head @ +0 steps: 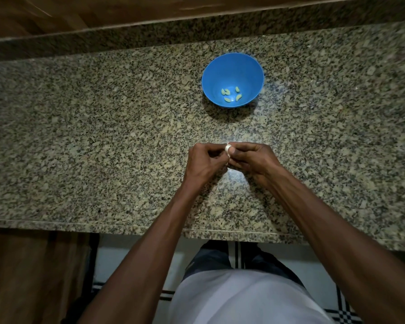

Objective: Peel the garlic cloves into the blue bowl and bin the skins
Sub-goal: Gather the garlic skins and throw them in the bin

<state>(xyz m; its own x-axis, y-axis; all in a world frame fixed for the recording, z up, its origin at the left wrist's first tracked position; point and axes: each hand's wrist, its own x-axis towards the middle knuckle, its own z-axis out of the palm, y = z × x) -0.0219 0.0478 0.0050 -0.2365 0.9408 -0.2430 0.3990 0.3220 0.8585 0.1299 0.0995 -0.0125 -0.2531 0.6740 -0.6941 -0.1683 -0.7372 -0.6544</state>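
Granite countertop (103, 136) carried the blue bowl (220, 66) on its far side, right of centre, with a few peeled cloves (230, 94) lying in the bottom. Nearer, above the middle of the slab, the left hand (205, 163) and right hand (254, 160) met, fingers curled, both pinching one pale garlic clove (227, 149) between their fingertips. It sat well apart from the bowl.

No readable text, no labels, no brands, no numbers anywhere
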